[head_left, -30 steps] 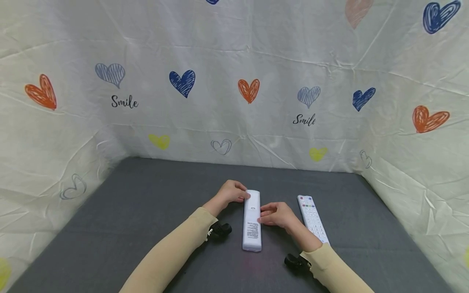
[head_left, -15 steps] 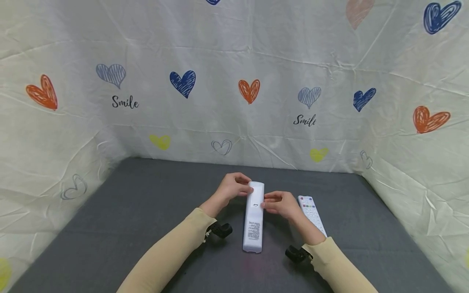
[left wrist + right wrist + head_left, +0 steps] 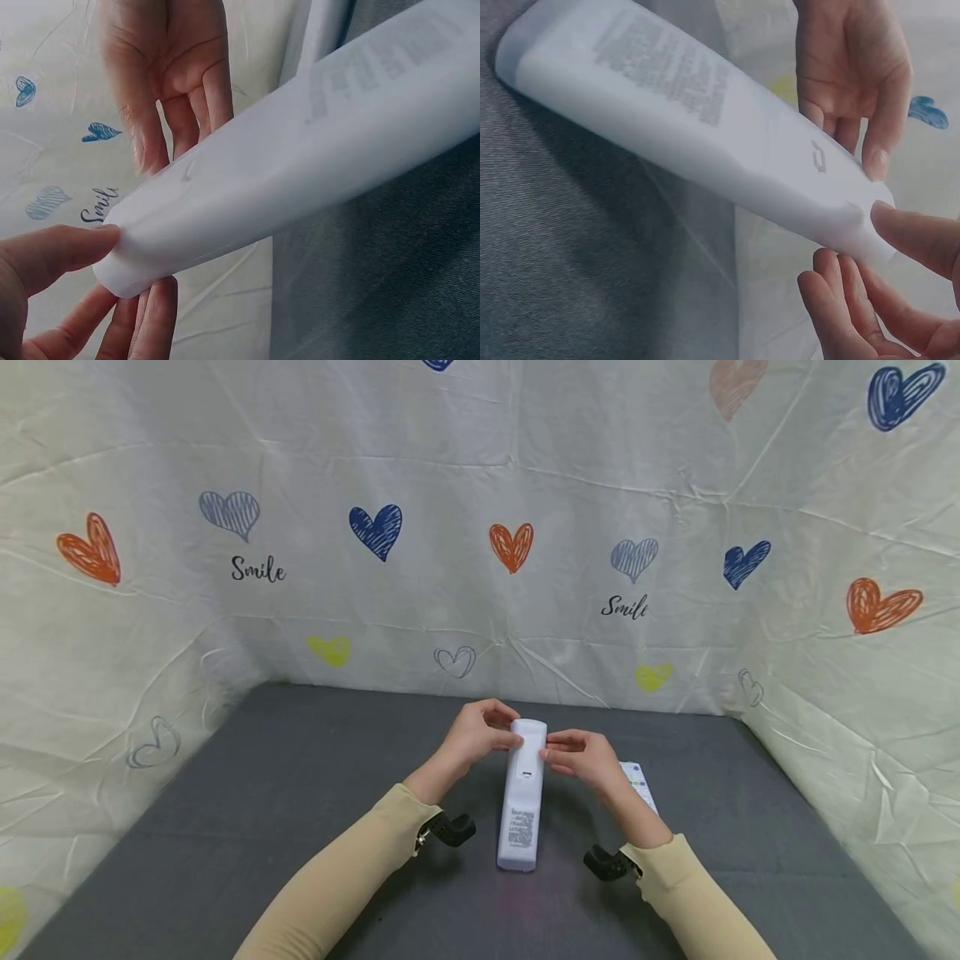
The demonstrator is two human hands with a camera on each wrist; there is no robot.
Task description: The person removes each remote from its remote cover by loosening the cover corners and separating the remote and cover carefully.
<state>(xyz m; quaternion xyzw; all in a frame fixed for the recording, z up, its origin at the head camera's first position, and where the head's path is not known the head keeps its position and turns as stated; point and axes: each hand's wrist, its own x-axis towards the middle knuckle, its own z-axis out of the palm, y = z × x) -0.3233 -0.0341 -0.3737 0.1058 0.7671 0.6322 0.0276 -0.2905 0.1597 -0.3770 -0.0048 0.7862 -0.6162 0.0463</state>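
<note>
A white remote control (image 3: 522, 802) is tilted, its back facing up and its far end lifted; its near end is at the grey cloth. A small latch mark and a block of grey print show on the back. My left hand (image 3: 480, 731) pinches the far end at its left side, thumb on top and fingers beneath in the left wrist view. From the right edge, my right hand (image 3: 588, 760) pinches the same end, its thumb (image 3: 919, 232) on the back. The battery compartment's cover looks closed in the right wrist view.
A second white remote control (image 3: 639, 783) lies buttons up on the grey cloth (image 3: 300, 777), mostly hidden behind my right hand and forearm. A white curtain (image 3: 450, 602) printed with hearts and "Smile" stands round the back and sides. Black cameras sit at both wrists.
Both hands have moved up and away with the far end of the remote control, tilting it further. My right forearm now covers more of the second remote control.
</note>
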